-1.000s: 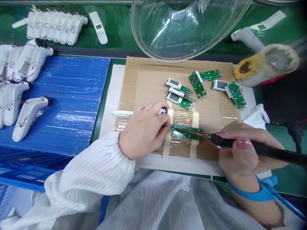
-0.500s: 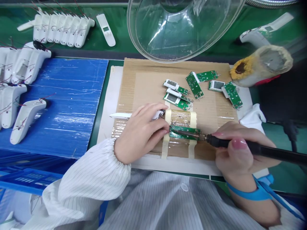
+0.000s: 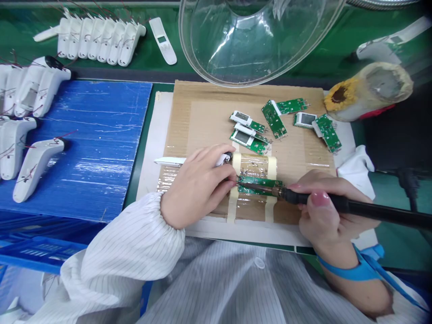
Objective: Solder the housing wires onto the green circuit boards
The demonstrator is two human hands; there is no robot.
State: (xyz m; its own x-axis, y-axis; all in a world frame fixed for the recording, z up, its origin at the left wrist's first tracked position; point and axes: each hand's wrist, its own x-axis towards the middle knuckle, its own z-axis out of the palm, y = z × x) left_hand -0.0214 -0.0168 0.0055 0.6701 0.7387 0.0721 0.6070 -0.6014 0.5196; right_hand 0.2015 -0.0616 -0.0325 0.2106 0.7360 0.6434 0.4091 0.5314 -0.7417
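One soldering iron (image 3: 366, 209): my right fingers (image 3: 324, 217) grasp it over one circuit board (image 3: 261, 181); my left fingers (image 3: 221, 173) adjoin, grip unclear.

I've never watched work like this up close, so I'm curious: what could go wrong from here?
The fingers of the left hand are right beside the tip of the soldering iron; if it is hot, a slip might burn them.
The iron lies over the green board, so an unsteady right hand could mark or shift it.
The overlapping boards just beyond the left hand might get knocked.
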